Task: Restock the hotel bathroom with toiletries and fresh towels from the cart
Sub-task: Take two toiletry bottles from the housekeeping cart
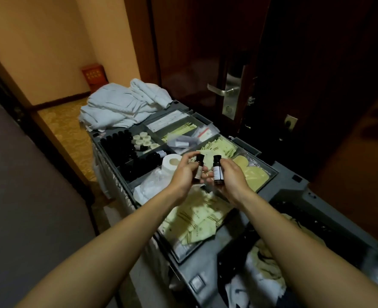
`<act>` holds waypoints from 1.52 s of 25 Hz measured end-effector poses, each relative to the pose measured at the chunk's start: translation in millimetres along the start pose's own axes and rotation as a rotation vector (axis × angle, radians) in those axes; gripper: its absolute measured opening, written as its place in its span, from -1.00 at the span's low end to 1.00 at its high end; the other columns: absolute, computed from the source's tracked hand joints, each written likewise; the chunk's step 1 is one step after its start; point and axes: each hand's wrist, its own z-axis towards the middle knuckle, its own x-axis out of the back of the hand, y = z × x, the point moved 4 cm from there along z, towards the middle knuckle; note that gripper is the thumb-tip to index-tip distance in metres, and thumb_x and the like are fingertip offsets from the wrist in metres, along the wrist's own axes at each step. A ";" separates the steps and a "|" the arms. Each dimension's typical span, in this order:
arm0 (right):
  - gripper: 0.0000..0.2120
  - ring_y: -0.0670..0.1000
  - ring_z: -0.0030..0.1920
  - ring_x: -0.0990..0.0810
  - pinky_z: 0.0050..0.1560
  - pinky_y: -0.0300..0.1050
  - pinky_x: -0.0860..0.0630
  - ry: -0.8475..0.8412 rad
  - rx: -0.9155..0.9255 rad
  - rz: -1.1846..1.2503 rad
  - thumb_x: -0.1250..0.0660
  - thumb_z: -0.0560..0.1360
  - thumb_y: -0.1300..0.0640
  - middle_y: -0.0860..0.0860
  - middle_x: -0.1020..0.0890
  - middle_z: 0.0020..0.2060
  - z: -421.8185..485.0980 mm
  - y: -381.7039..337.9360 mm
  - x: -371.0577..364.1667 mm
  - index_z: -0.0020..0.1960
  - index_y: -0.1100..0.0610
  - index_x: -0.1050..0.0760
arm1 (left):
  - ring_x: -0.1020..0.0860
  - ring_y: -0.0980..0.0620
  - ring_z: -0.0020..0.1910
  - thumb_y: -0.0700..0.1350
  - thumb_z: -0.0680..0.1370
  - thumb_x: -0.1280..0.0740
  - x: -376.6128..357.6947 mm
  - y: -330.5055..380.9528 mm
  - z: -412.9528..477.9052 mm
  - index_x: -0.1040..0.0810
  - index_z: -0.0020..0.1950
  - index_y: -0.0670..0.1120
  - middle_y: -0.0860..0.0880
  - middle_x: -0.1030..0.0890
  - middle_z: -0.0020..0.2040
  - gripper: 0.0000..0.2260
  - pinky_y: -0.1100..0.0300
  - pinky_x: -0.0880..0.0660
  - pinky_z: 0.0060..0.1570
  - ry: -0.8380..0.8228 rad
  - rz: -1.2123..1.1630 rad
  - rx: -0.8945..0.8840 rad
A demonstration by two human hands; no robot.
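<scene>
Arms stretch forward over the grey cart (294, 185). The left hand (184, 174) pinches a small dark bottle (198, 172). The right hand (232, 178) grips a second dark bottle (217, 172). Both stand tall, caps up, side by side above the trays. Farther back lie white towels (121, 105).
</scene>
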 end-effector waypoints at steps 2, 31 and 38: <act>-0.75 0.06 -0.37 -0.57 -0.11 0.06 -0.58 -0.051 0.022 -0.053 -0.08 0.70 0.09 0.16 -0.62 -0.28 -25.2 1.1 19.8 0.04 0.19 -0.48 | -0.56 -0.02 -0.33 -0.33 0.64 -0.09 -18.4 -8.1 -30.2 -0.44 0.29 -0.03 -0.15 -0.60 -0.17 -0.68 0.13 -0.49 -0.33 0.051 -0.041 -0.013; -0.75 0.01 -0.34 -0.56 -0.28 -0.16 -0.57 -0.252 -0.004 -0.030 -0.12 0.70 0.15 0.14 -0.59 -0.28 -172.6 22.9 100.8 0.06 0.28 -0.50 | -0.62 -0.13 -0.27 -0.34 0.59 -0.09 -86.5 -65.6 -197.4 -0.49 0.31 -0.17 -0.27 -0.64 -0.12 -0.65 0.05 -0.60 -0.28 0.146 -0.496 0.020; -0.67 0.00 -0.32 -0.56 -0.26 -0.13 -0.59 -0.416 -0.056 -0.035 -0.13 0.68 0.16 0.15 -0.59 -0.25 -252.0 39.9 149.9 0.22 0.42 -0.47 | -0.59 -0.18 -0.21 -0.22 0.64 -0.13 -133.8 -99.7 -299.5 -0.49 0.30 -0.16 -0.29 -0.63 -0.08 -0.73 0.00 -0.55 -0.18 0.262 -0.589 -0.087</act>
